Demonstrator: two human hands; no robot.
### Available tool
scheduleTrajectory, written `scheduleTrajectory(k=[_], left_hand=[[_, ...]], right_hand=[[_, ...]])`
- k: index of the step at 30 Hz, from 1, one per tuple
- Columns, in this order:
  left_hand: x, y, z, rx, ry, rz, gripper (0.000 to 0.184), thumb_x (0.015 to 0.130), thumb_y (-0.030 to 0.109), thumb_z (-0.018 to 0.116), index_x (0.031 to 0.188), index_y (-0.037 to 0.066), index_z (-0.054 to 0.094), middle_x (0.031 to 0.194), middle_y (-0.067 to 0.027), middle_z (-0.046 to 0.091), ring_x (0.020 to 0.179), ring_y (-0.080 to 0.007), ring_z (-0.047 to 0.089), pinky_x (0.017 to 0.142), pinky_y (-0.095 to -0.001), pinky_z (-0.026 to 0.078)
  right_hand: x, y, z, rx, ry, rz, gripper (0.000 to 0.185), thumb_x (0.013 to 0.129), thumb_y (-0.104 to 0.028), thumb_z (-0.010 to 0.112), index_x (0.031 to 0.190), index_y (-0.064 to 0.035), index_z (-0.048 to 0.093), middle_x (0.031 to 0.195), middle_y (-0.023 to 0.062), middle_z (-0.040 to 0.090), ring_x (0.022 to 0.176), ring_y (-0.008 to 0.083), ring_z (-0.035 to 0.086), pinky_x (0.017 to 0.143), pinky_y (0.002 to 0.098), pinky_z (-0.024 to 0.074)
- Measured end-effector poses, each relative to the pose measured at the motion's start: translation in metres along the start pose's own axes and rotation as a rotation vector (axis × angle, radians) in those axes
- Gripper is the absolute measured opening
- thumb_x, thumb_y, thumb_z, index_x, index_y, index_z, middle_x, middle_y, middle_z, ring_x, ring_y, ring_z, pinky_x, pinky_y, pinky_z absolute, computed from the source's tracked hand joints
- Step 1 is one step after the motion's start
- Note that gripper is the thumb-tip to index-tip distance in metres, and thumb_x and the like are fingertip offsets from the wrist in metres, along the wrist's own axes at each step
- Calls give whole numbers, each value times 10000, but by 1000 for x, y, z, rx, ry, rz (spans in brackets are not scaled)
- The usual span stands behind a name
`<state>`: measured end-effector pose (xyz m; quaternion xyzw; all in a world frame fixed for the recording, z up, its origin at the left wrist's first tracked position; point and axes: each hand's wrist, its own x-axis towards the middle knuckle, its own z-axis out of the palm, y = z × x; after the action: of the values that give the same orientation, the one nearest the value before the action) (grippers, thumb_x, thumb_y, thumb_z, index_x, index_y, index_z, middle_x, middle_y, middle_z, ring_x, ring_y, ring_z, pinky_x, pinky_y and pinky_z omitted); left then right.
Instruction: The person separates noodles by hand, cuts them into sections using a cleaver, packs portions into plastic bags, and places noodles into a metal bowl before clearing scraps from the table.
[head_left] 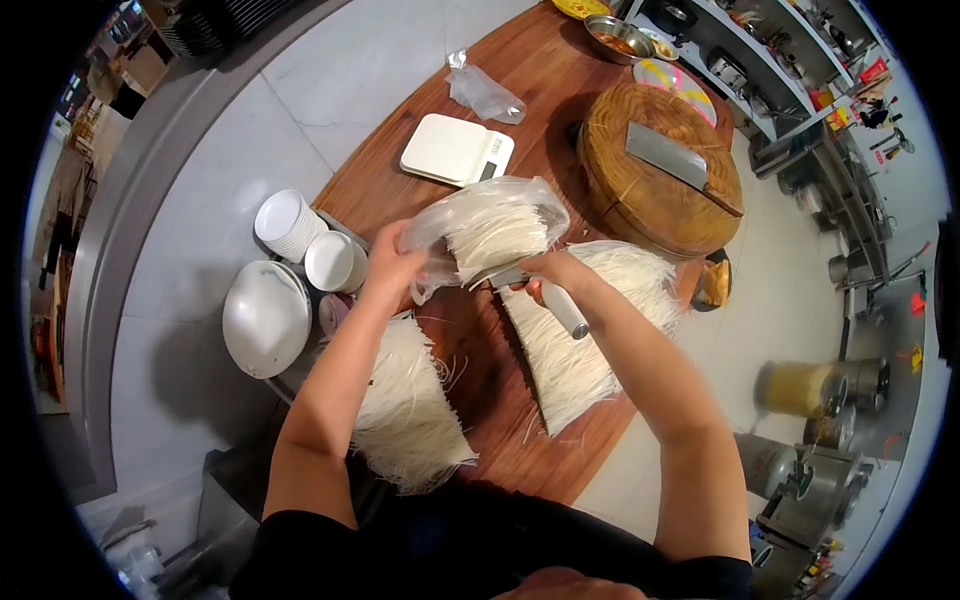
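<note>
A clear plastic bag (432,222) with a bundle of white dried noodles (497,238) in its mouth lies on the wooden table (480,350). My left hand (396,258) is closed on the bag's left edge. In my right hand (548,272) is a tool with a white handle (564,308); its short metal part touches the lower edge of the bundle. One pile of loose noodles (580,350) lies under my right forearm. Another pile (405,410) lies beside my left forearm.
A white scale (455,150) stands beyond the bag, with a crumpled plastic bag (485,92) behind it. A cleaver (667,155) rests on a round chopping block (610,190) at the right. White bowls (267,318) and stacked cups (290,224) stand at the left.
</note>
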<state>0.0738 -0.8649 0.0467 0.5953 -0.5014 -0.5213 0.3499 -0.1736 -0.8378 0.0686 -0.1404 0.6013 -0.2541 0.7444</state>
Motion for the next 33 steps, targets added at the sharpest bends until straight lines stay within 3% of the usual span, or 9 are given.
scheduleTrajectory(k=[3,6,9,13,16,20,25,29,33], left_hand=[[-1,-33,3,666,31,276,471,705,58,618,1136,-55,465,1022,-211,586,938,-324,585,830,-376,467],[-4,-37,-12,1020,-41,209,410,725,66,606,1083,-52,446,987,-206,588,932,-334,586,832,-389,468],[-7,-66,-10,438,-5,28,264,766,44,552,1004,-18,456,912,-167,590,797,-290,602,744,-413,496],[-48,-9,23,-686,-93,-271,167,812,25,495,975,57,489,779,-73,541,558,-167,524,511,-322,448],[-42,-3,18,-918,-144,-335,207,816,27,489,1014,86,470,730,-54,501,501,-142,450,458,-304,388],[-65,26,27,-814,-86,-514,138,863,51,496,981,120,478,703,-31,469,450,-105,350,443,-289,339],[-58,33,26,-969,-60,-346,217,892,78,468,1104,109,500,666,19,464,450,-76,355,459,-233,329],[-40,31,11,-1234,-17,-477,58,871,35,465,902,41,514,644,-3,482,477,-95,380,622,-292,462],[-36,37,10,-1247,-23,-469,74,866,13,443,911,11,502,652,-19,485,485,-92,386,649,-327,492]], right_hand=[[-13,-5,8,-55,6,-22,231,909,-74,444,1100,56,457,805,213,601,421,73,432,327,167,388],[-9,-1,4,-20,4,-12,231,899,-55,439,1091,71,460,803,225,601,421,73,430,326,174,389],[-3,2,-3,-34,-15,0,222,884,-31,428,1053,107,470,803,233,602,421,73,427,330,179,393],[2,-12,2,-68,-1,-7,213,868,-5,413,986,157,485,806,235,599,427,72,439,341,179,403],[-8,-20,6,-43,-9,17,227,871,-13,412,998,161,485,799,239,591,428,75,448,346,182,413],[-20,-27,8,-261,-66,-57,231,880,-28,409,996,154,491,813,244,600,431,83,475,351,189,415],[27,-29,-5,-753,-259,-234,235,864,-26,400,975,142,520,811,230,615,431,109,494,361,232,432],[-2,-30,7,-533,-111,-105,275,871,-43,378,1007,153,514,807,213,620,447,100,505,366,222,429],[-31,-33,3,-308,-102,-3,275,866,-38,381,1006,154,519,796,210,622,451,98,511,365,221,427]])
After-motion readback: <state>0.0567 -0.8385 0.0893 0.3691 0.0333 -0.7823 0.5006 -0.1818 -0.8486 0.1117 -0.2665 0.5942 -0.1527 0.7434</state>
